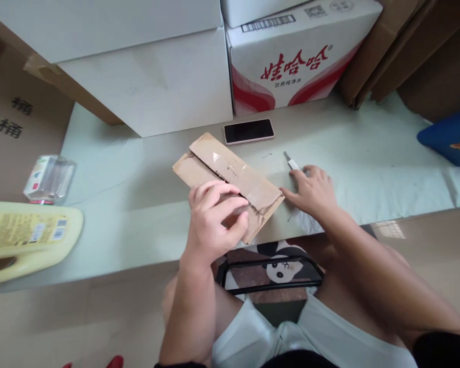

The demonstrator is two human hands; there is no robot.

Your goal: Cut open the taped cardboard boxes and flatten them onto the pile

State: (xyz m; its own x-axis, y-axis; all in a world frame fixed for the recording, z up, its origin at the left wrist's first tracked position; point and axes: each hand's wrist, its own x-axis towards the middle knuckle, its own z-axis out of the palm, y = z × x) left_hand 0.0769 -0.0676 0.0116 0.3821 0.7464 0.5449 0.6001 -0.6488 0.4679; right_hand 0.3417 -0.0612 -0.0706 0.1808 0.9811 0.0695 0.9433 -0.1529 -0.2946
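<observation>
A flat, folded brown cardboard packet (230,168) lies at a slant on the cloth-covered table, its flap edge torn and bits of shiny tape on top. My left hand (216,217) rests over its near side, fingers apart and bent, the fingertips at the flap. To the right, my right hand (310,189) is low over the table with fingers spread, the thumb tip close to the packet's right corner. A small white-handled knife (292,163) with a grey blade points away from me at the right fingertips. Part of its handle is hidden under them.
A phone (249,132) lies beyond the packet. White cartons (157,87) and a red-and-white carton (291,71) stand behind. At left are a clear bottle (51,176) and a yellow jug (34,240); at right, a blue object (450,135). The table edge (138,266) is near my lap.
</observation>
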